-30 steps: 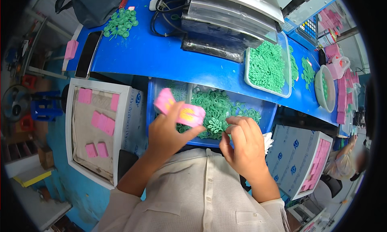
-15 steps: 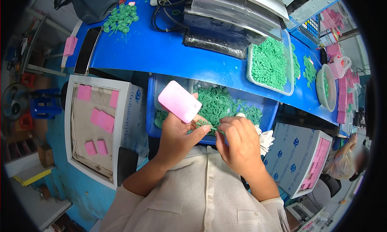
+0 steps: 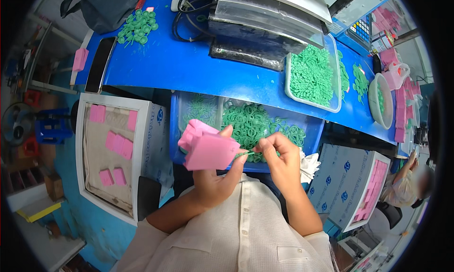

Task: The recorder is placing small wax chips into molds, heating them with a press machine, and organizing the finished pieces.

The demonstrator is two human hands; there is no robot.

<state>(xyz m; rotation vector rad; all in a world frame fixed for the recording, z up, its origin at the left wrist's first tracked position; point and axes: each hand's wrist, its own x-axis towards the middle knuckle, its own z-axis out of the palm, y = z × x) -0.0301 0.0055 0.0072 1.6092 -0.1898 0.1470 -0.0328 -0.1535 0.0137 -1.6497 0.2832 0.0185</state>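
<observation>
My left hand (image 3: 215,184) is closed around a pink block (image 3: 211,152), now tilted. A second pink part with an uneven shape shows behind it; I cannot tell whether the two are joined. A thin green piece (image 3: 245,153) sticks out between the block's right side and my right hand (image 3: 283,161), whose fingertips pinch its end. My left thumb lies beside it. Under both hands is a blue tray (image 3: 309,132) with a heap of green ring-shaped pieces (image 3: 248,123) and, at its left, thin green branching pieces (image 3: 201,109).
On the blue table (image 3: 156,66) stand a clear tub of green pieces (image 3: 312,75), a dark machine (image 3: 255,35), a phone (image 3: 100,64) and a pale bowl (image 3: 379,101). Boxes with pink blocks flank me, left (image 3: 142,163) and right (image 3: 338,187). Another person (image 3: 402,191) sits far right.
The pink block has tilted and come lower, and a second pink part now shows behind it. My right hand has turned, with its fingertips still at the green piece.
</observation>
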